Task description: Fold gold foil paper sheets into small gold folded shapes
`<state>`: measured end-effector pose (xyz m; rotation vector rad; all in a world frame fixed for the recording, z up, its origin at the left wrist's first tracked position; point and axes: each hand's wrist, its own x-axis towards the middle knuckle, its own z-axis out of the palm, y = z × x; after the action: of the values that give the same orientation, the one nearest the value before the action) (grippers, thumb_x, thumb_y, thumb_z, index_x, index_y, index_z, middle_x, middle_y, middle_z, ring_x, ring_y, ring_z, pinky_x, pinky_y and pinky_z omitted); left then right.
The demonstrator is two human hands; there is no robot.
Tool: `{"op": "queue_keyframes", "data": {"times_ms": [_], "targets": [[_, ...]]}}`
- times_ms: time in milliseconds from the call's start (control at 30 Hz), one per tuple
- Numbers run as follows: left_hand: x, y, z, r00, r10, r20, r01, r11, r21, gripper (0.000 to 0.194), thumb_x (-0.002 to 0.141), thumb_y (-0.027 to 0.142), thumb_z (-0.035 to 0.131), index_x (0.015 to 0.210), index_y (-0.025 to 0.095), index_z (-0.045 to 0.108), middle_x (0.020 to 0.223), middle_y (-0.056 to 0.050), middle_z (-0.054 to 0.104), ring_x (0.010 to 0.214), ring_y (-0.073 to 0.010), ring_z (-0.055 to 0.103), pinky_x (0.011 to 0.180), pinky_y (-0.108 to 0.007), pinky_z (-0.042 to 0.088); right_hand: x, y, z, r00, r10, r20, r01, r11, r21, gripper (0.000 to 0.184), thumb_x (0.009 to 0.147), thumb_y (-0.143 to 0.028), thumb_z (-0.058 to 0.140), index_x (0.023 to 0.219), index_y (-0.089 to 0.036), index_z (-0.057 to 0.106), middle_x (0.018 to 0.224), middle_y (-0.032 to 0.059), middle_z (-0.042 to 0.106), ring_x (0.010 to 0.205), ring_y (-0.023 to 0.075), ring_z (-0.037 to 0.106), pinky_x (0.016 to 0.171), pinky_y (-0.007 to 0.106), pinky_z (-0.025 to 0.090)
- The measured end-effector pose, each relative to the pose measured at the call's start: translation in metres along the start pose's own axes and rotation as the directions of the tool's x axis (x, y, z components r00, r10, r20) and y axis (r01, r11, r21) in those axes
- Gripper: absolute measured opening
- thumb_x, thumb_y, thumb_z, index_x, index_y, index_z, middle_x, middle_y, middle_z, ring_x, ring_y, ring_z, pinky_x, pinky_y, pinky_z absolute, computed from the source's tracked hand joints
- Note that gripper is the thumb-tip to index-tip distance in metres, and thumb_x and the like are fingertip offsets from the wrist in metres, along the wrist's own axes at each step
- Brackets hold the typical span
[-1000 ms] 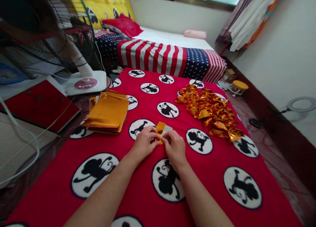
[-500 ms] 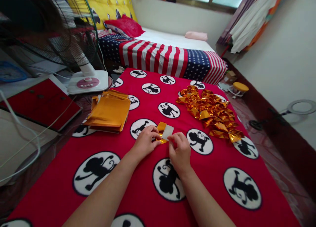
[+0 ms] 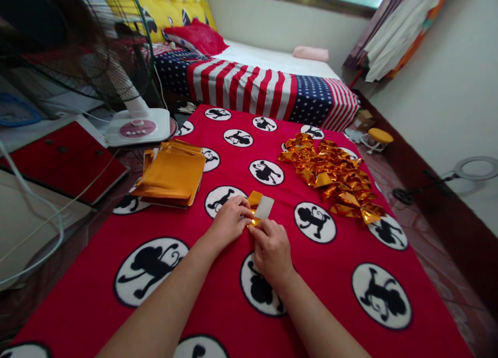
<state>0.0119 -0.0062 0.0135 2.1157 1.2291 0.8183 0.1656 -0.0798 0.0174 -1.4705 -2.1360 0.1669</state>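
A small folded sheet of gold foil paper [image 3: 264, 207], part gold and part pale grey, lies on the red cloth [image 3: 311, 275] with black monkey prints. My left hand [image 3: 232, 216] pinches its left side with closed fingers. At its near edge, my right hand [image 3: 271, 246] has thumb and forefinger pressed together on the paper. The fingers hide the near corner. To the left lies a stack of flat gold paper sheets [image 3: 171, 171]. Many shiny folded gold foil pieces [image 3: 334, 176] are heaped at the right.
An electric fan [image 3: 136, 124] stands at the left, near a red panel [image 3: 62, 150] and white cables. Beyond the cloth is a bed with a striped, starred cover [image 3: 249, 88]. A yellow stool [image 3: 379, 135] and a ring light [image 3: 475, 168] stand at the right.
My right hand moved right along the paper, then came back left and nearer to me, onto its near edge. My left hand kept its hold. More of the grey side shows.
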Motion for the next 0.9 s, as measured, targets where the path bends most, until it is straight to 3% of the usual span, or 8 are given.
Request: {"op": "queue_keyframes", "data": {"times_ms": [200,367,500,667,800,900], "targets": [[0.000,0.001,-0.001,1.000,-0.004,-0.002,0.004,1.000,0.022,0.014,0.073,0.008,0.069,0.075,0.020,0.076,0.093,-0.005,0.062,0.091,-0.0195,0.059,0.086,-0.036,0.050,0.000,0.013,-0.006,0.983,0.169,-0.076,-0.174,0.983,-0.060,0.030,0.085,-0.006,0.054,0.097,-0.024,0.075,0.082,0.0046,0.058,0.080,0.0186,0.048,0.072,0.032,0.030],[0.000,0.002,-0.001,1.000,-0.010,0.001,0.010,1.000,0.011,0.014,0.074,0.008,0.069,0.074,0.020,0.076,0.091,-0.004,0.062,0.091,-0.0189,0.060,0.086,-0.035,0.050,-0.002,0.014,-0.004,0.993,0.116,-0.026,-0.117,0.990,-0.074,0.029,0.086,-0.008,0.055,0.102,-0.024,0.074,0.084,0.0047,0.059,0.081,0.0189,0.048,0.070,0.032,0.030],[0.000,0.002,-0.002,1.000,-0.010,-0.001,0.010,1.000,0.019,0.012,0.074,0.010,0.070,0.075,0.020,0.076,0.092,-0.005,0.062,0.091,-0.0192,0.059,0.085,-0.035,0.049,-0.001,0.017,-0.006,0.978,0.185,-0.091,-0.194,0.976,-0.096,0.031,0.085,-0.006,0.055,0.097,-0.026,0.076,0.081,0.0039,0.058,0.078,0.0184,0.047,0.070,0.032,0.030],[-0.001,0.002,-0.001,1.000,-0.016,-0.001,0.016,1.000,0.015,0.012,0.074,0.009,0.070,0.074,0.020,0.076,0.092,-0.005,0.062,0.090,-0.0192,0.059,0.086,-0.036,0.049,-0.001,0.019,-0.006,0.993,0.108,-0.049,-0.111,0.991,-0.069,0.031,0.086,-0.006,0.054,0.098,-0.025,0.075,0.083,0.0043,0.058,0.079,0.0183,0.048,0.070,0.032,0.030],[0.000,0.002,-0.001,1.000,-0.012,-0.010,0.012,1.000,0.013,0.012,0.074,0.010,0.070,0.074,0.020,0.076,0.092,-0.004,0.062,0.090,-0.0193,0.059,0.086,-0.036,0.049,-0.001,0.017,-0.005,0.986,0.146,-0.076,-0.152,0.985,-0.078,0.031,0.086,-0.007,0.054,0.098,-0.026,0.075,0.083,0.0043,0.058,0.080,0.0184,0.048,0.071,0.033,0.030],[0.000,0.001,0.000,1.000,-0.001,-0.006,0.002,1.000,0.012,0.013,0.074,0.010,0.069,0.074,0.020,0.076,0.091,-0.004,0.062,0.089,-0.0191,0.059,0.085,-0.035,0.049,0.000,0.014,-0.005,0.998,0.058,-0.019,-0.059,0.997,-0.054,0.029,0.087,-0.009,0.053,0.097,-0.025,0.075,0.082,0.0045,0.057,0.079,0.0183,0.047,0.069,0.032,0.029]]}}
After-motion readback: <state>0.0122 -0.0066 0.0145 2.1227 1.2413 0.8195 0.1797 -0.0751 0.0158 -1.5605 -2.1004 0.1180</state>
